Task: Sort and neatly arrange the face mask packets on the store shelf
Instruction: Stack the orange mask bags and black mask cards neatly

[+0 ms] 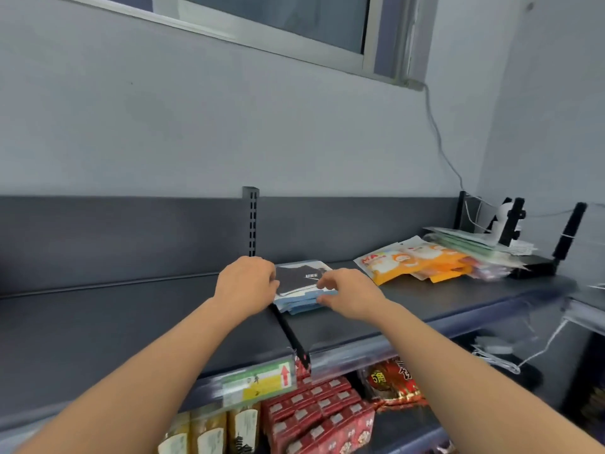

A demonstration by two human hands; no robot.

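Observation:
A small stack of face mask packets (pixel 299 283), blue-edged with a dark-printed one on top, lies on the dark top shelf (pixel 131 322) just right of the shelf divider. My left hand (pixel 245 285) presses against the stack's left side, fingers curled on its edge. My right hand (pixel 347 294) holds the stack's right side, thumb under and fingers on top. A loose heap of orange and white mask packets (pixel 415 262) lies further right. Behind it sits a pile of pale green packets (pixel 471 242).
A black divider (pixel 291 335) runs front to back across the shelf. Black brackets and cables (pixel 510 224) stand at the far right. A price tag holder (pixel 258 381) hangs on the front edge. Red boxes (pixel 320 414) and snack bags fill the shelf below.

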